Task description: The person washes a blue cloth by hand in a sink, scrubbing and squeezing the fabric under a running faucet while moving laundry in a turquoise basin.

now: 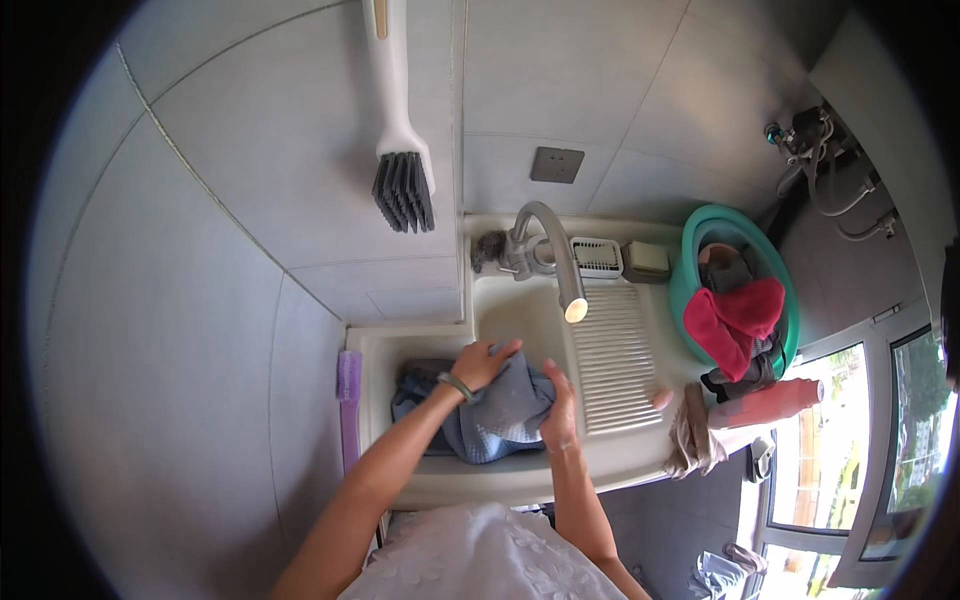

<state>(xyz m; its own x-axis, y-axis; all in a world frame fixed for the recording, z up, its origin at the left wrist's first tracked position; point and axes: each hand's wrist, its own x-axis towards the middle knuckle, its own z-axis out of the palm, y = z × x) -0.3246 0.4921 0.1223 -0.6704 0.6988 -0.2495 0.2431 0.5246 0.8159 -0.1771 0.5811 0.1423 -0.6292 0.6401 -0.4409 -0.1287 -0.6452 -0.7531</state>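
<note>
A blue-grey cloth garment (499,420) lies bunched in the basin of a white laundry sink (600,465). My left hand (482,369), with a bracelet on its wrist, grips the upper part of the cloth. My right hand (560,409) is at the cloth's right side, its fingers extended and apart, the palm against the fabric; whether it grips any is not clear. Darker blue fabric (420,382) sits at the basin's left. Above the basin curves a metal faucet (551,232). The ribbed washboard (615,360) is right of my right hand.
A teal tub (681,300) holding red and dark garments stands at the right, near a pink bottle (772,403) and a beige cloth (694,439). Soap dishes (596,257) line the back ledge. A purple brush (349,405) is left; a white-handled brush (397,127) hangs above.
</note>
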